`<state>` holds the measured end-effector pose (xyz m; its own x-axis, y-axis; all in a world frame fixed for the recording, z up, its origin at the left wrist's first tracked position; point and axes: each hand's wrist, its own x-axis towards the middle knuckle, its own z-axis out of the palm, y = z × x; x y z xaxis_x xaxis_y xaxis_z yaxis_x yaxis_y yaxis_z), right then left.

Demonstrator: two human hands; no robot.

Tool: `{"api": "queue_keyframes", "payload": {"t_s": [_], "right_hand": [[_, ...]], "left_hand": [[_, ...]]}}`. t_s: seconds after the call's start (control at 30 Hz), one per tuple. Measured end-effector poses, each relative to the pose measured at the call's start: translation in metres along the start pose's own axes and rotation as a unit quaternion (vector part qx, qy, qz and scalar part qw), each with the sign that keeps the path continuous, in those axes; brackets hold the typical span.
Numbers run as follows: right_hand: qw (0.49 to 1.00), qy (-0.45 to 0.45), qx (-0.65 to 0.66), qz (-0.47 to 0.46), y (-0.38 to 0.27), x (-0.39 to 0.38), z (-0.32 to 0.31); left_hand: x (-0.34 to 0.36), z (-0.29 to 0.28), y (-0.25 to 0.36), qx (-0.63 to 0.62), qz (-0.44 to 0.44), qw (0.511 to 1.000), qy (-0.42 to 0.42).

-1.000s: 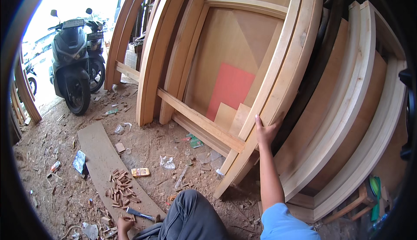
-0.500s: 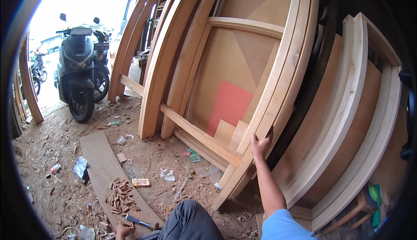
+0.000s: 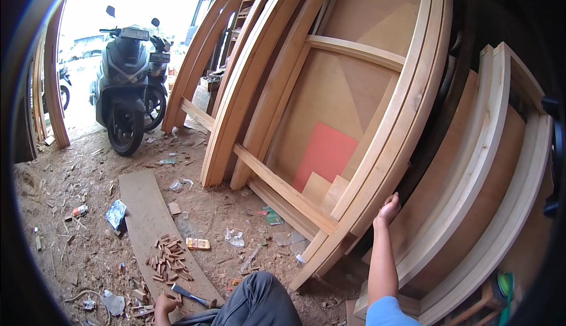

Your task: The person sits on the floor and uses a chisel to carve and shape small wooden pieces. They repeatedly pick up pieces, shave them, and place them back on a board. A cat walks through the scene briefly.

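My right hand [image 3: 387, 210] is closed in a fist at the outer edge of a leaning wooden frame [image 3: 368, 166]. Its fingertips are turned away, so I cannot see what they hold. Low on the left, my left hand [image 3: 165, 305] has its fingers curled, and anything in them is hidden. Close to it lies a tool with a dark blue shaft [image 3: 190, 295], on a long board [image 3: 138, 199] on the ground. Small wooden pegs [image 3: 167, 256] are heaped on that board. My bent knee [image 3: 259, 293] is between the two hands.
More pale wooden frames [image 3: 495, 143] lean at the right. Tall reddish frames [image 3: 259, 78] stand further back. Scooters [image 3: 122, 93] are parked at the far left. Wood scraps, a yellow packet [image 3: 198, 244] and plastic litter [image 3: 234, 237] lie on the dirt floor.
My right hand has left the front face of the wooden frame and moved right, to its outer edge. The view has turned slightly left. My left hand stays low by the tool.
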<state>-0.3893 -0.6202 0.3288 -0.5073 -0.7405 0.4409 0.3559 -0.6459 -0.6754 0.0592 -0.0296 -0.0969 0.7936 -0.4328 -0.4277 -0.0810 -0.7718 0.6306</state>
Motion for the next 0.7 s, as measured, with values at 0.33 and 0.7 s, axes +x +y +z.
{"api": "queue_keyframes", "payload": {"t_s": [0.33,0.7], "right_hand": [[0.994,-0.014,-0.108,-0.031,-0.014,-0.008,0.008],[0.955,-0.229,-0.12,0.144,-0.028,-0.021,0.0]], "left_hand": [[-0.019,-0.013,0.021,0.031,-0.022,0.999,-0.022],[-0.041,-0.021,0.037,0.004,-0.011,1.0,-0.015]]}}
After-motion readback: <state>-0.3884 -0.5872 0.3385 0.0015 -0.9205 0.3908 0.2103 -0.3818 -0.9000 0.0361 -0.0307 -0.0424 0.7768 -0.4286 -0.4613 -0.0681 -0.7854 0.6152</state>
